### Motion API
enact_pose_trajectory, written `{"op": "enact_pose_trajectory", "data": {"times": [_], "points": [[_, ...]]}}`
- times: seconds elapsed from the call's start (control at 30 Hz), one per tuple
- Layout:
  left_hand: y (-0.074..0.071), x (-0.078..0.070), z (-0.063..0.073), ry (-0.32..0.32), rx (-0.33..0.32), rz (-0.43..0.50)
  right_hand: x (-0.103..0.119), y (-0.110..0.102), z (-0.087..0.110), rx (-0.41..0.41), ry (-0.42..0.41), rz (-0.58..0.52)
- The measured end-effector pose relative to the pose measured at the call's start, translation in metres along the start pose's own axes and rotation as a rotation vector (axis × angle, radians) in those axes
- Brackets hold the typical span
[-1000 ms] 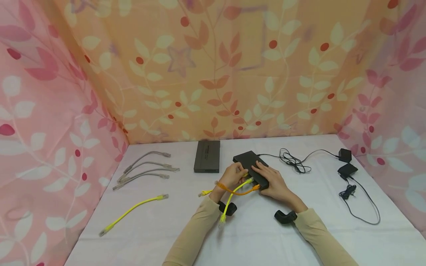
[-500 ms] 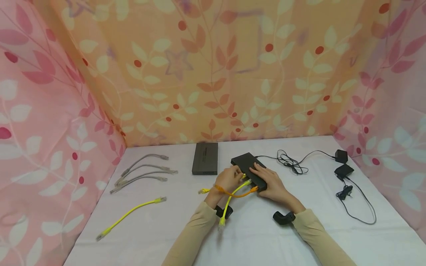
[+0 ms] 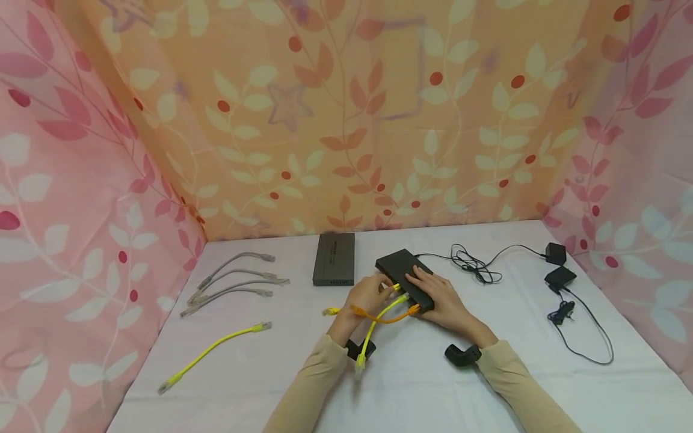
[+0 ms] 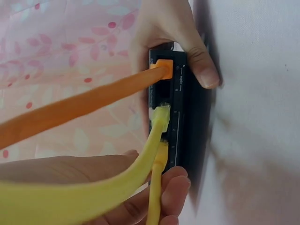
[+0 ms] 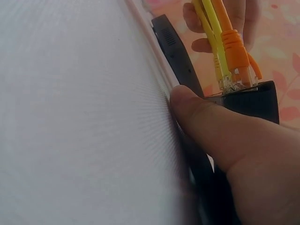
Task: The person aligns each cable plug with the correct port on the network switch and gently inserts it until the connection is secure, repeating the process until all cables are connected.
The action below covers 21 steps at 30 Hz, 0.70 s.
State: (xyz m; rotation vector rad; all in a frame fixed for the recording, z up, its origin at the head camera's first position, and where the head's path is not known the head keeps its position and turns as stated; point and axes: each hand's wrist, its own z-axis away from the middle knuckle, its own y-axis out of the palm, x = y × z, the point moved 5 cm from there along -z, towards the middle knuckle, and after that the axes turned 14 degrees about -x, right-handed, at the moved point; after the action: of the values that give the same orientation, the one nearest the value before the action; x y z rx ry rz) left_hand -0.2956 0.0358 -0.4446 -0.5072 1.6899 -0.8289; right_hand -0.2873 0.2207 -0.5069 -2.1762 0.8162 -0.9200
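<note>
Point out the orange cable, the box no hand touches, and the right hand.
Orange cable point(image 4: 89, 102): left wrist view, on its cord.
Untouched box point(image 3: 333, 258): head view, on its top face.
Right hand point(image 3: 445, 300): head view, on its back.

Curtained-off workspace, room type unclear: orange floral curtain point(image 3: 465, 150) behind, pink curtains point(image 3: 81, 252) at sides, white-covered table point(image 3: 238, 385).

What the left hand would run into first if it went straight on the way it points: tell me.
The cabled black box, most likely its port side: the left hand points at it, fingers around a yellow cable there. Exact depth is unclear.
</note>
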Motion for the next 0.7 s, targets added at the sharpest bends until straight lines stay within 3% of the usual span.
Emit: {"op": "enact_pose_trajectory", "data": {"times": [0.17, 0.33, 0.7], "points": [[-0.008, 0.001, 0.003, 0.031, -0.009, -0.015, 0.0, -0.001, -0.001, -0.007, -0.008, 0.005], [-0.014, 0.003, 0.007, 0.068, -0.009, 0.03, 0.001, -0.002, -0.001, -0.015, -0.015, 0.006], [-0.04, 0.015, 0.01, 0.084, -0.119, 0.003, 0.002, -0.001, 0.0, -0.012, -0.029, 0.009]]}}
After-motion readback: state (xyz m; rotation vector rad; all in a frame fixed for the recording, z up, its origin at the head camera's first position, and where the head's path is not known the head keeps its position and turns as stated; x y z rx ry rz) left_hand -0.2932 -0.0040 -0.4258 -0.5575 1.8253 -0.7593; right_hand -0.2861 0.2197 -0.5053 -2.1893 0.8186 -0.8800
